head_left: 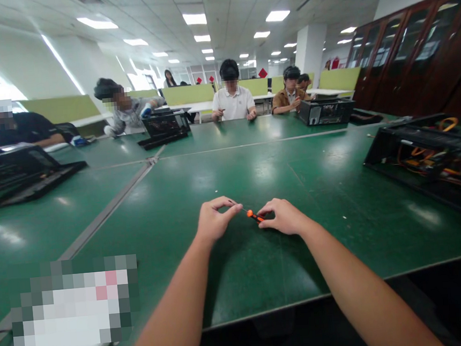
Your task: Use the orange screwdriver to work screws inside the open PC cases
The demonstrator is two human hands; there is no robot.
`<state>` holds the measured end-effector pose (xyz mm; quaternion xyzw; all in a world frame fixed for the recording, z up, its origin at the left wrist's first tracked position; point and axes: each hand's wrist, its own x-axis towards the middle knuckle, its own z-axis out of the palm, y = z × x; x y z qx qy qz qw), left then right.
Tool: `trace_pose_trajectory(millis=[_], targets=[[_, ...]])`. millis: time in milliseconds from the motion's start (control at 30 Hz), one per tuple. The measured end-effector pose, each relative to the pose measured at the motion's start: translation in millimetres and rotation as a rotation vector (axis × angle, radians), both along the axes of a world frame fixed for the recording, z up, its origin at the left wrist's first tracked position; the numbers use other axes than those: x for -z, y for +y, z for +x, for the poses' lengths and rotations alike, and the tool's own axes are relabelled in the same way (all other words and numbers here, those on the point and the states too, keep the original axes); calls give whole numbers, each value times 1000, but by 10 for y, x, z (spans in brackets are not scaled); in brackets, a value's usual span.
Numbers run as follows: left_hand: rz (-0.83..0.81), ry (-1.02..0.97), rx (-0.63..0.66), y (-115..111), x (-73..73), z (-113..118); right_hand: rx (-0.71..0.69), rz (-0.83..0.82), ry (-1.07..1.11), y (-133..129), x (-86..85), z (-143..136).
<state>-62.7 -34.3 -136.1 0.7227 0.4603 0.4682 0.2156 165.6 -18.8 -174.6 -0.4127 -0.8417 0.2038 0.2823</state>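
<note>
An orange and black screwdriver (pixel 251 214) is held between my two hands over the green table (pixel 256 278). My right hand (pixel 281 216) has its fingers closed round the handle. The thin metal shaft points away to the left. At its tip end, my left hand (pixel 217 217) pinches the shaft between thumb and fingers. The exact tip is partly hidden by the left fingers.
An open computer case (pixel 434 155) with cables stands on the right. More cases stand farther off: one at the left (pixel 12 168), one at centre left (pixel 165 126), one at back right (pixel 326 112). A blurred white object (pixel 61 322) lies at front left. Several people sit across the table.
</note>
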Motion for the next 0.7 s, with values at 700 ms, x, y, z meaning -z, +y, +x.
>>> trace_pose_trajectory(millis=[700], targets=[[155,-65,39,-142,-17,212,19,43,-39,-40,-16,-3]])
